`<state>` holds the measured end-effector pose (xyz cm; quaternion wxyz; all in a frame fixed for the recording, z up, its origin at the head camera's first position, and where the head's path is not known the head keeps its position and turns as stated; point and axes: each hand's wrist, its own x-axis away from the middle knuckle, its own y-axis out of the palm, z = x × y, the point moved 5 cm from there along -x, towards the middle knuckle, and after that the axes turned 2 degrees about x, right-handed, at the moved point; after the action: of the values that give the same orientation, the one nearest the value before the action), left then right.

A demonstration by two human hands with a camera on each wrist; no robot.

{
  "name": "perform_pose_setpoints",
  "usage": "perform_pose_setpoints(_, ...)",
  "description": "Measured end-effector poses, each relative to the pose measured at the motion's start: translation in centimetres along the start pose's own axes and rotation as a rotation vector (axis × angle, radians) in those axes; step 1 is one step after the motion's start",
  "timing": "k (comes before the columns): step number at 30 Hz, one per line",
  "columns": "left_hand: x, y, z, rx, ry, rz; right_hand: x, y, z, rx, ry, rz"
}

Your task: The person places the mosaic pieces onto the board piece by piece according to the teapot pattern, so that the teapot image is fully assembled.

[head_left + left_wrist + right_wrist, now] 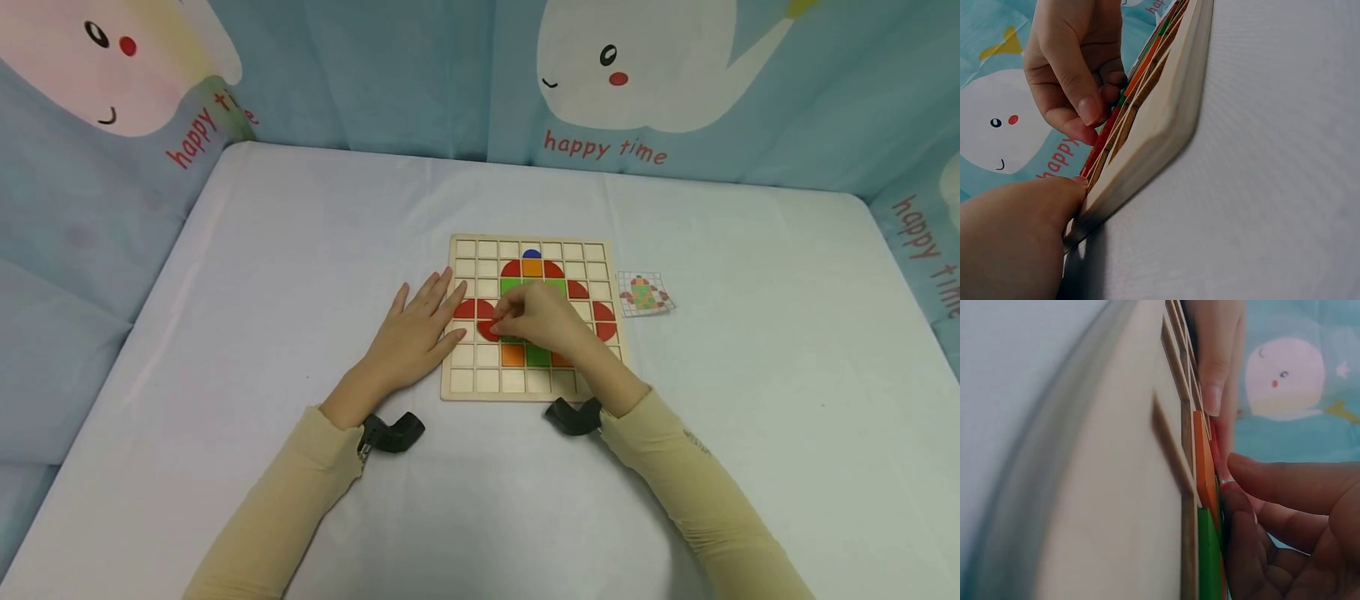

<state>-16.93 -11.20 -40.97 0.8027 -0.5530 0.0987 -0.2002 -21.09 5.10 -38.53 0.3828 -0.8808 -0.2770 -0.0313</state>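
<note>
A square wooden grid board (517, 397) lies on the table with coloured tiles in its cells. My left hand (415, 335) rests flat with spread fingers at the board's left edge, its fingertips on the rim and outer cells. Over the middle of the board, my right hand (542, 317) has its thumb and index finger at a red quarter-circle tile (487, 330) in the left part of the grid, pinching it. The hand hides several central cells. Orange tiles (1205, 469) and a green tile (1209, 550) show in the right wrist view.
A small printed pattern card (645, 294) lies just right of the board, one corner lifted. Black wrist cameras (397, 433) stick out below both sleeves. A white cloth (337, 217) covers the table, with a blue cartoon curtain (420, 75) behind it.
</note>
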Motion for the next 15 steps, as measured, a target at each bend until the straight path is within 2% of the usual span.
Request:
perform_pose_setpoints(10,0.05,0.05,0.05,0.0,0.004,-0.014,0.16,0.17,0.18,-0.004,-0.015,0.0)
perform_pose_setpoints(15,0.06,0.46,-0.2,0.008,0.007,-0.003,0.01,0.37,0.6,-0.046,-0.01,-0.01)
